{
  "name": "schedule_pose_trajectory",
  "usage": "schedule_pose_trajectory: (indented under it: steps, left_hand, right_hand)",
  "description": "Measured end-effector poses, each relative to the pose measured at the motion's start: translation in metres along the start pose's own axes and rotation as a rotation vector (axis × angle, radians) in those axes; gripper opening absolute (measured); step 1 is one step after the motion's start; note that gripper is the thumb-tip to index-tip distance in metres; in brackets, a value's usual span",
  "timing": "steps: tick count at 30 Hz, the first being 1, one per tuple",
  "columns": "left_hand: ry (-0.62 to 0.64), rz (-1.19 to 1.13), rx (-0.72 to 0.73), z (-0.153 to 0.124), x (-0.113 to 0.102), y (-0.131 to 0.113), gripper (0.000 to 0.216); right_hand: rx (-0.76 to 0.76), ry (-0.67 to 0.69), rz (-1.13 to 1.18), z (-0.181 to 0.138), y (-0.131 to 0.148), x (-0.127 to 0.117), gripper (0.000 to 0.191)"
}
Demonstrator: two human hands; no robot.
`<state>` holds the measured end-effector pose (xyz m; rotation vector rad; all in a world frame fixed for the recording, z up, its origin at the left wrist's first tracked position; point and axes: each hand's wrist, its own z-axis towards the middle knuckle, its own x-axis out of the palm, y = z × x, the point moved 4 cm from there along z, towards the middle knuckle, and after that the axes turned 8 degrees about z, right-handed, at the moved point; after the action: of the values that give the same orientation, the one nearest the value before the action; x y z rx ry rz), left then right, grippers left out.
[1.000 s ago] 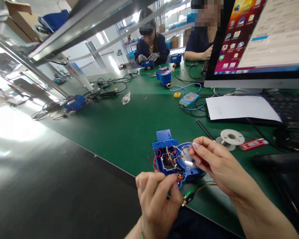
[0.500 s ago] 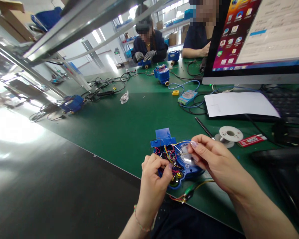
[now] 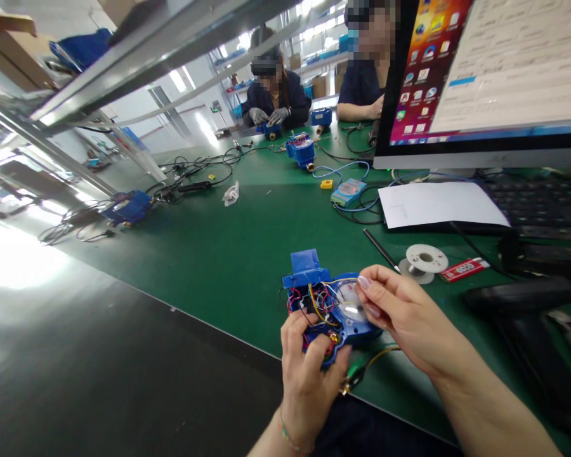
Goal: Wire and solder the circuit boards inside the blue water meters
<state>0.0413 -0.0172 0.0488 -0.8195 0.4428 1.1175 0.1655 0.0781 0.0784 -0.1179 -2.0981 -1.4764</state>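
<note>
A blue meter [image 3: 356, 331], its lid flipped up and its wiring bare, lies near the table's front edge. My left hand [image 3: 307, 371] is wrapped over its near left corner, fingers at the wiring side and thumb on the near rim. Thumb and forefinger of my right hand [image 3: 394, 304] pinch the end of a thin yellowish wire [image 3: 342, 280] above the round clear dial [image 3: 351, 304]. Red, white and yellow wires fill the open compartment, partly hidden by my left fingers. Alligator clips [image 3: 354, 374] with green and black covers lie beside the meter, partly behind my left thumb.
To the right are a solder spool [image 3: 427, 258], a red box [image 3: 465, 270], a black pen [image 3: 380, 249] and a barcode scanner [image 3: 518, 298]. A monitor [image 3: 480, 70], paper [image 3: 442, 204] and keyboard [image 3: 542, 206] stand behind. Across the table, two people sit near other blue meters [image 3: 301, 151].
My left hand has moved from pinching over the wires down to the meter's near corner, its fingers spreading around the edge. My right hand keeps its pinch on the wire. The view has shifted slightly.
</note>
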Motion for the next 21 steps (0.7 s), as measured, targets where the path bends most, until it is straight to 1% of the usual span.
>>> schedule_pose_trajectory:
  steps: [2,5,7,8,9,10,11,13,14,15,16,17,19,21]
  left_hand:
    - [0.022,-0.099,0.103,0.008,0.002,0.017,0.024]
    - [0.108,-0.252,0.207,0.031,0.005,0.046,0.021]
    - [0.238,-0.281,0.205,0.048,0.008,0.058,0.015]
    - [0.296,-0.276,0.186,0.055,0.008,0.060,0.014]
    - [0.320,-0.259,0.147,0.061,0.006,0.058,0.014]
    - [0.293,-0.237,0.093,0.065,0.002,0.054,0.016]
    - [0.223,-0.210,0.029,0.068,-0.005,0.047,0.018]
    - [0.008,-0.171,-0.081,0.069,-0.019,0.028,0.016]
    - [-0.030,-0.164,-0.090,0.068,-0.022,0.017,0.015]
    - [-0.015,-0.168,-0.090,0.068,-0.022,0.006,0.014]
    - [0.027,-0.179,-0.105,0.069,-0.019,-0.002,0.012]
    - [0.096,-0.193,-0.127,0.070,-0.015,-0.007,0.011]
    - [0.224,-0.236,-0.210,0.075,-0.003,-0.008,0.017]
    - [0.302,-0.296,-0.296,0.079,0.005,-0.001,0.023]
  right_hand:
    - [0.003,0.000,0.019,-0.007,-0.003,0.000,0.042]
    - [-0.041,0.005,0.026,-0.015,-0.010,0.002,0.037]
    - [-0.097,-0.010,0.001,-0.018,-0.015,0.005,0.033]
    - [-0.127,-0.025,-0.024,-0.019,-0.017,0.006,0.032]
    - [-0.161,-0.041,-0.056,-0.019,-0.018,0.007,0.031]
    - [-0.199,-0.059,-0.090,-0.020,-0.020,0.008,0.030]
    - [-0.237,-0.078,-0.128,-0.020,-0.021,0.009,0.028]
    - [-0.313,-0.110,-0.217,-0.020,-0.023,0.012,0.024]
    - [-0.347,-0.121,-0.264,-0.020,-0.024,0.013,0.022]
    - [-0.377,-0.123,-0.314,-0.020,-0.025,0.015,0.019]
    - [-0.412,-0.117,-0.370,-0.020,-0.027,0.017,0.016]
    - [-0.457,-0.108,-0.432,-0.021,-0.028,0.020,0.013]
    - [-0.569,-0.078,-0.563,-0.024,-0.028,0.026,0.012]
    - [-0.685,-0.039,-0.688,-0.030,-0.026,0.032,0.017]
